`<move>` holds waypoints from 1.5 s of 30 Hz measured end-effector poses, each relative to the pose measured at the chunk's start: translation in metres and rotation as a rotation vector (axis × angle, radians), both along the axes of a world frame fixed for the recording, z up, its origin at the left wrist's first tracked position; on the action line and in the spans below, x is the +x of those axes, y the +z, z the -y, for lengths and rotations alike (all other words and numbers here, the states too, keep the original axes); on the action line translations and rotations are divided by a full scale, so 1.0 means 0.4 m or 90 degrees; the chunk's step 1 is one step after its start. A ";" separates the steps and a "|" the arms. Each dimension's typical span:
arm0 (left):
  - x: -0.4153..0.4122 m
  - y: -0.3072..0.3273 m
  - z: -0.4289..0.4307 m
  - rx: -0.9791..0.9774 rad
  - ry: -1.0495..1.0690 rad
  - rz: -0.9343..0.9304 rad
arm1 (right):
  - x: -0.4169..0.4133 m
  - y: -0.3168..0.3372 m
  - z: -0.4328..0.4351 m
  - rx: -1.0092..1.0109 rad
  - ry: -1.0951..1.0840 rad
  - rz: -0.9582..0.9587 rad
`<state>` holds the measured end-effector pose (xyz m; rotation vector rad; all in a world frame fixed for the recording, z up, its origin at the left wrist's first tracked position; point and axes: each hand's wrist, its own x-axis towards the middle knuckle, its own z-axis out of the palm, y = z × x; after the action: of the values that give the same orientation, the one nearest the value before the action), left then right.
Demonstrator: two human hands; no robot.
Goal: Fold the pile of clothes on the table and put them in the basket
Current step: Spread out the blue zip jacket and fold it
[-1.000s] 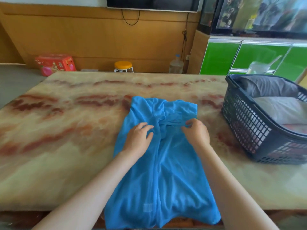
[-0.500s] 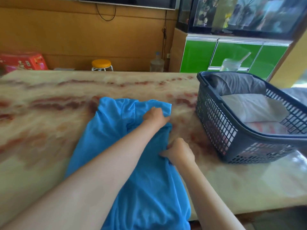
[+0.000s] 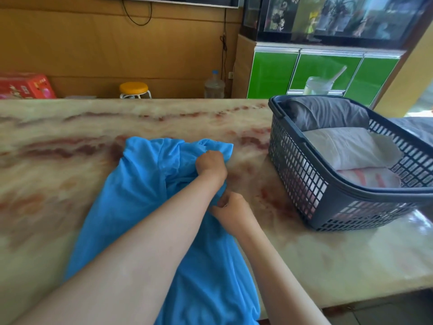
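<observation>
A bright blue garment [image 3: 131,207] lies stretched lengthwise on the marble table [image 3: 58,141], its near end hanging over the front edge. My left hand [image 3: 210,165] reaches across and clenches the cloth near the far right corner. Just below it, my right hand [image 3: 230,206] pinches the garment's right edge. A dark grey plastic basket [image 3: 328,200] stands at the right of the table and holds folded grey, white and red-striped clothes.
Behind the table stand a yellow stool [image 3: 134,89], a water bottle [image 3: 214,84], a red box [image 3: 25,86] and a green-fronted cabinet [image 3: 321,71]. A clear cup with a straw [image 3: 318,85] is behind the basket. Another grey cloth [image 3: 414,127] lies right of the basket.
Both hands left the middle of the garment. My left hand crossed to the far right corner and gripped it; my right hand dropped to the right edge. The view swung right.
</observation>
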<state>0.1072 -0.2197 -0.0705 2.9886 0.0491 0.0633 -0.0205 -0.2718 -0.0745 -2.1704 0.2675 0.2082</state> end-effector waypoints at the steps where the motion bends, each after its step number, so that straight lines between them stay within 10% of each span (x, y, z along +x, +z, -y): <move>1: 0.008 -0.002 -0.012 -0.058 0.016 -0.004 | -0.001 0.004 -0.002 0.022 0.011 -0.013; 10: 0.056 0.063 -0.245 -0.584 0.168 -0.019 | -0.017 0.054 -0.173 0.215 0.165 -0.027; 19: 0.014 0.005 -0.553 -0.758 0.346 -0.018 | -0.057 0.044 -0.415 0.000 0.360 -0.048; 25: 0.030 -0.010 -0.555 -0.579 0.206 0.058 | -0.024 0.045 -0.407 0.043 0.319 -0.086; 33: 0.086 -0.001 -0.512 -0.314 -0.058 -0.077 | 0.058 0.039 -0.308 -0.120 0.159 0.198; 45: 0.250 -0.039 -0.541 -0.557 0.328 0.132 | 0.067 -0.017 -0.311 -0.299 0.336 0.150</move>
<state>0.2072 -0.0032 -0.0860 2.0218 0.6363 0.3142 0.0062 -0.1472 -0.0812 -2.6697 -0.4405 0.1944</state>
